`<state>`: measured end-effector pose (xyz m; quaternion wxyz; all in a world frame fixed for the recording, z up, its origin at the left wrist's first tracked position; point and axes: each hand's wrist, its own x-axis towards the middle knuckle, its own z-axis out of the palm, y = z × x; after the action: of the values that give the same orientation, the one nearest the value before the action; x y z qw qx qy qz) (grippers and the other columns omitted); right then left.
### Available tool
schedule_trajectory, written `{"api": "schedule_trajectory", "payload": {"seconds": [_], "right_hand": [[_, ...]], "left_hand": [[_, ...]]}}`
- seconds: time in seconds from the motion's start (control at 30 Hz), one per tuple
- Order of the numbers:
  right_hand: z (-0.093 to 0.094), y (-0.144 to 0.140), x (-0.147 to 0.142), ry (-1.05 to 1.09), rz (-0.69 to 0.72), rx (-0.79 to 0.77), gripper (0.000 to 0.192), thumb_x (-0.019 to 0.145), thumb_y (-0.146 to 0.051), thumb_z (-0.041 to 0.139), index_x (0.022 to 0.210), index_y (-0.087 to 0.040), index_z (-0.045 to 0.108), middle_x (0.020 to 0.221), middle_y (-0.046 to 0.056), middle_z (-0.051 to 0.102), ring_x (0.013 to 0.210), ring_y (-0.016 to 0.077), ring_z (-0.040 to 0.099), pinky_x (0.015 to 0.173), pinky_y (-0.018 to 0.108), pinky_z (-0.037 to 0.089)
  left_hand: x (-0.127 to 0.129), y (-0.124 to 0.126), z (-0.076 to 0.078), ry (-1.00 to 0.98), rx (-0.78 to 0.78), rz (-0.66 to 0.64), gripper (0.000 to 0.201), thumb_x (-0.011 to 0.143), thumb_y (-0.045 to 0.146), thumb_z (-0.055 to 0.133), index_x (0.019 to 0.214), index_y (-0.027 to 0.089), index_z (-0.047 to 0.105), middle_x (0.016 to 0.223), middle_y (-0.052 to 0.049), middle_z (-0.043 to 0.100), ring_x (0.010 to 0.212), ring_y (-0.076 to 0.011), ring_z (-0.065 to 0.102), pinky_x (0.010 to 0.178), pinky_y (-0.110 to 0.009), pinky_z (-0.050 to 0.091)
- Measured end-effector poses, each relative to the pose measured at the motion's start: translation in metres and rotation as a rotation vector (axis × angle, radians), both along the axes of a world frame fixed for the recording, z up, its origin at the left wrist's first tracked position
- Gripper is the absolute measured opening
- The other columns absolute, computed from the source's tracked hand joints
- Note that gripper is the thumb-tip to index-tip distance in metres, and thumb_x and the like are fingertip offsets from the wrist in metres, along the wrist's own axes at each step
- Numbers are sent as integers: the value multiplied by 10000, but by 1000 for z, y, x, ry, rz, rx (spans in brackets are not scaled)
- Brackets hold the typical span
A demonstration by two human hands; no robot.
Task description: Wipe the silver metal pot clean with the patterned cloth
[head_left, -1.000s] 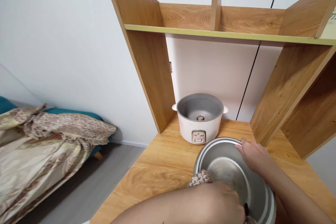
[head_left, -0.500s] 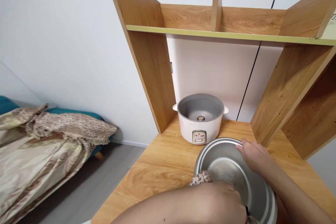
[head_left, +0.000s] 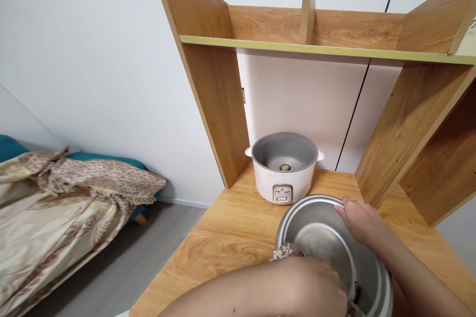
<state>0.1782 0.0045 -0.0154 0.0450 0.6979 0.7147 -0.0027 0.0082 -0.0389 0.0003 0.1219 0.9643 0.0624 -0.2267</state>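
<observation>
Almost nothing has moved since the earlier frame; only our left hand (head_left: 316, 285) has shifted slightly inside the pot (head_left: 327, 237). We hold a patterned cloth (head_left: 284, 252) in that hand, fingers closed around it, pressed against the pot's inner wall. Our right hand (head_left: 362, 223) grips the far rim, fingers curled over its edge. To wipe well, we judge the right hand should keep the pot steady on the desk (head_left: 230, 237). The pot sits just in front of the cooker (head_left: 284, 166).

1 rice cooker (head_left: 284, 171) | 1 metal pot (head_left: 327, 242) | 1 cloth (head_left: 284, 252) | hands – 2
</observation>
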Motion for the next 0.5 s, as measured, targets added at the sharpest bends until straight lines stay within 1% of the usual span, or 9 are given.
{"api": "schedule_trajectory", "payload": {"seconds": [0.07,0.1,0.17,0.23,0.3,0.4,0.47,0.5], "right_hand": [[0,0,0,-3,4,7,410,1020,-395,245,1024,-154,577,877,148,718,859,298,704,658,354,455],[0,0,0,-2,4,6,405,1019,-393,249,1020,-155,576,874,146,719,859,301,704,656,356,455],[0,0,0,1,2,1,399,1020,-390,252,1013,-157,575,879,146,720,864,305,704,658,359,455],[2,0,-1,1,1,-2,396,1020,-385,251,1013,-155,573,891,148,721,875,308,703,661,361,453],[3,-1,-1,1,0,0,395,1021,-382,250,1016,-153,572,895,145,722,878,309,703,660,358,450],[5,-2,-3,-4,-12,-6,401,1022,-391,248,1018,-153,570,886,137,721,867,299,702,653,347,439],[5,-2,-3,-5,-17,-8,408,1022,-400,245,1019,-151,568,885,138,720,867,286,699,652,336,431],[5,-2,-4,-3,-18,-9,409,1022,-401,245,1019,-150,568,886,138,719,868,280,698,652,331,427]], "left_hand": [[-1,-1,0,-53,63,-7,181,787,258,571,667,167,670,621,-70,692,498,-182,594,449,-296,380],[-1,-2,0,-55,74,-15,193,809,266,554,723,162,692,648,-74,703,525,-187,609,467,-298,390],[-1,-3,2,-44,66,-28,208,827,271,542,771,156,705,669,-76,711,549,-189,620,488,-297,401],[0,-3,4,-35,62,5,224,838,290,534,784,154,703,654,-73,705,521,-189,608,467,-296,385],[2,-3,6,14,48,46,219,832,285,538,742,151,686,638,-70,698,471,-180,580,427,-292,352],[4,-2,7,155,-52,41,212,766,233,591,568,158,593,585,-57,673,409,-152,535,397,-281,339],[4,-1,7,167,-80,18,226,740,216,609,525,163,561,567,-52,665,405,-145,532,404,-277,357],[4,-1,6,142,-58,12,205,743,220,605,548,163,584,578,-55,672,420,-152,545,416,-282,370]]}}
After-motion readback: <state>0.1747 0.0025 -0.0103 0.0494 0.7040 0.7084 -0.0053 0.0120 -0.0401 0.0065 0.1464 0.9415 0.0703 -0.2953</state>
